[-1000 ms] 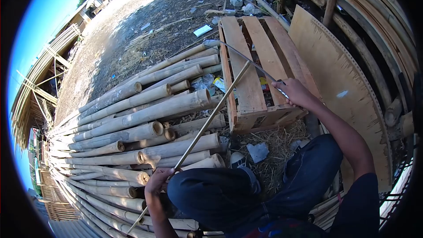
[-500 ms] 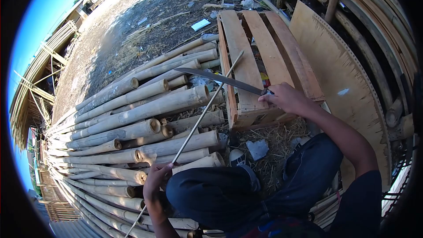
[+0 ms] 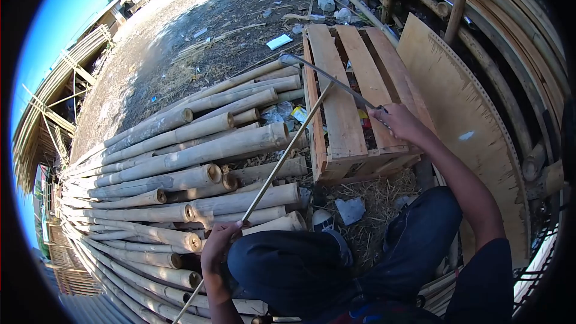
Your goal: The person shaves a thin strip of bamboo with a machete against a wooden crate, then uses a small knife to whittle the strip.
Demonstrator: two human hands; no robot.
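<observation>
My left hand (image 3: 219, 245) is closed around a long thin bamboo strip (image 3: 287, 153), low beside my bent left knee. From there the strip slants up and away, its far end overlapping the near-left side of a wooden crate (image 3: 336, 123). In my right hand (image 3: 397, 123) is the handle of a machete, gripped over the crate's right part. The machete's dark blade (image 3: 345, 88) points up and left across the slats, turned nearly edge-on, and passes just above the strip's tip. My fingers hide most of the handle.
Many cut bamboo poles (image 3: 240, 141) lie stacked on the left, cut ends toward me. A curved plywood sheet (image 3: 459, 138) leans at right, with long bamboo lengths behind it. A grey stone-like piece (image 3: 350, 210) lies on straw by my shoe (image 3: 322, 219). Litter dots the ground beyond.
My right hand has risen slightly and moved right; the machete blade has lifted and turned from flat-on to edge-on. My left hand still grips the strip. The view has shifted slightly.
</observation>
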